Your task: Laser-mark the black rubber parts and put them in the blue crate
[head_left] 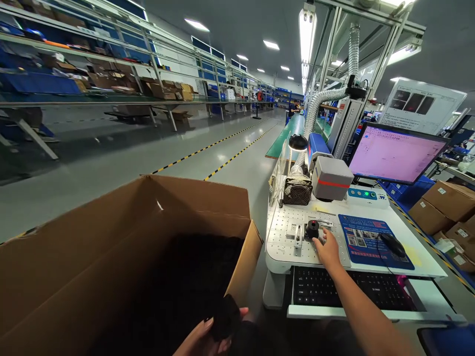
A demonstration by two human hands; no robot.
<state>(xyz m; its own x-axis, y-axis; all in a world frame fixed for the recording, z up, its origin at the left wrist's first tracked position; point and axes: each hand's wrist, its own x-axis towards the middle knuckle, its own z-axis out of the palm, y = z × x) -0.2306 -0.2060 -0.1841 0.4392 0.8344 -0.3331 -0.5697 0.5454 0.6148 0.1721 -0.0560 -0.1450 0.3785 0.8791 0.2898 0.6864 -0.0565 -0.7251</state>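
Observation:
A small round black part sits in the metal fixture on the perforated plate, under the grey machine head with a red stripe. My right hand is at the part's right side, thumb and fingers apart, the fingertips close to it; whether they touch it is unclear. Low in the view, my left hand holds another black part beside the right wall of a large open cardboard box. Dark contents fill the bottom of the box, too dim to make out singly.
Right of the plate lie a blue mouse pad and a black mouse, with a monitor behind. A keyboard rests on a tray below the bench edge. Cardboard boxes are stacked at the far right.

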